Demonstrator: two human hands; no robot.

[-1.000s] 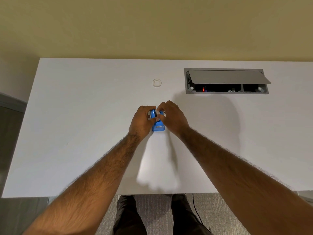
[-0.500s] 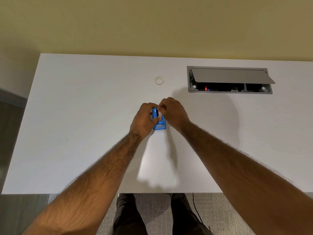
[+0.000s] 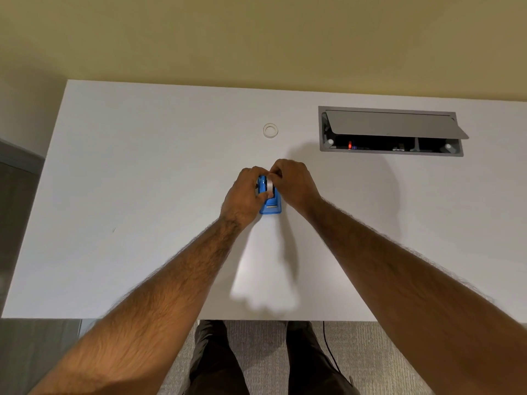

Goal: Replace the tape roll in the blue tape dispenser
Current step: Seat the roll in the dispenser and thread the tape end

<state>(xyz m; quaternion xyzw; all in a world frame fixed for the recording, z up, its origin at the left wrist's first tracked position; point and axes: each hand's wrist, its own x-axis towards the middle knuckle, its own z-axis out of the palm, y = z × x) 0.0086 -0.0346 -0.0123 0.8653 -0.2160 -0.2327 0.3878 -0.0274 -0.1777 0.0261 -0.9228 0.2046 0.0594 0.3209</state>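
A small blue tape dispenser (image 3: 271, 205) stands on the white desk (image 3: 142, 195) at its middle, cutter end towards me. My left hand (image 3: 243, 195) grips its left side. My right hand (image 3: 293, 183) pinches a whitish tape roll (image 3: 268, 185) that sits in the dispenser's top slot; most of the roll is hidden by my fingers. A second clear tape roll (image 3: 270, 130) lies flat on the desk farther back, apart from both hands.
A grey cable box (image 3: 390, 132) with its lid propped open is set into the desk at the back right; a red light glows inside. A yellow wall lies behind the desk. My legs and a black cable show below the front edge.
The whitish roll shows again in the dispenser's slot under my right fingers, where half a second ago a dark gap showed. Both hands stay on the dispenser.
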